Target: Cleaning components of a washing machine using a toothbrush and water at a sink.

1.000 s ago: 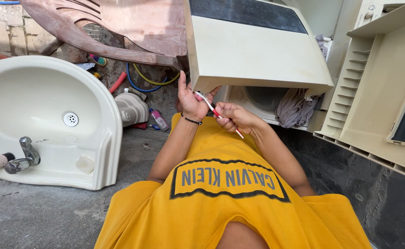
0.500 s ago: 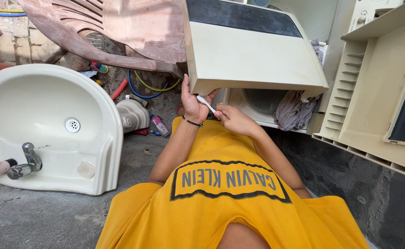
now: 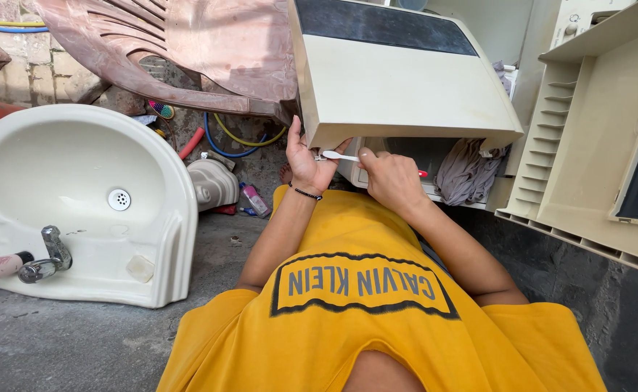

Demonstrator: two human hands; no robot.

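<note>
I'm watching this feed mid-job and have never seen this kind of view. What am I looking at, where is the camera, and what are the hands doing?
There is no machine here: a person works with two bare hands. The camera sits on the person's head and looks down, so the yellow shirt fills the bottom and both arms reach away from you.

The left hand presses against the lower edge of a cream lid that is tilted up. The right hand holds a toothbrush, white with a red end, its head near that edge by the left palm.

Under the lid is an opening with a grey cloth hanging out. On the concrete floor to the left lies a white sink with its tap. Behind it are an overturned brown chair and coloured hoses.
</note>
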